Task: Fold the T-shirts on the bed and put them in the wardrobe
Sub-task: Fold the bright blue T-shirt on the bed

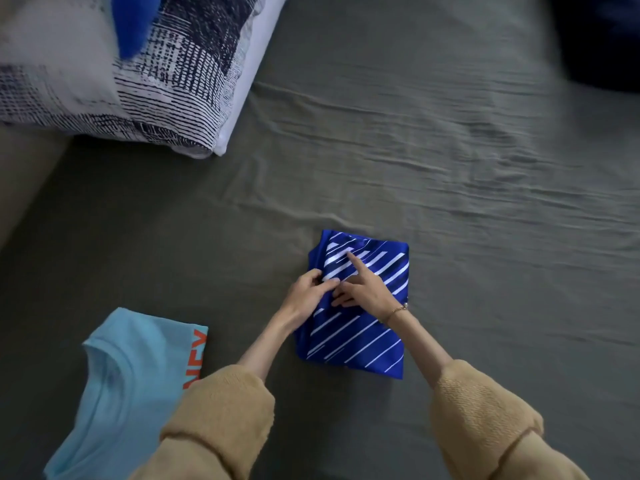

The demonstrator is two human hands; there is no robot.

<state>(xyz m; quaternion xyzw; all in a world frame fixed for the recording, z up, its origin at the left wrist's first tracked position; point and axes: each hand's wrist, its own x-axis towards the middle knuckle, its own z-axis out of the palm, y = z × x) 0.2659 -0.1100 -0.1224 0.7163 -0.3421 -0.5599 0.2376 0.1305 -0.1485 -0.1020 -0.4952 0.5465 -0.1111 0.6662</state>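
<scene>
Two hands meet on the folded blue striped T-shirt mid-bed: left hand pinches a fold, right hand presses with its forefinger. Folding is apparently nearly finished; next, lift and carry it to the wardrobe.

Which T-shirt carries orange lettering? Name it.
The light blue T-shirt, lying at the lower left of the bed. The dark blue T-shirt under both hands shows white diagonal stripes and no lettering.

Two folded T-shirts, one pillow, two hands.
</scene>
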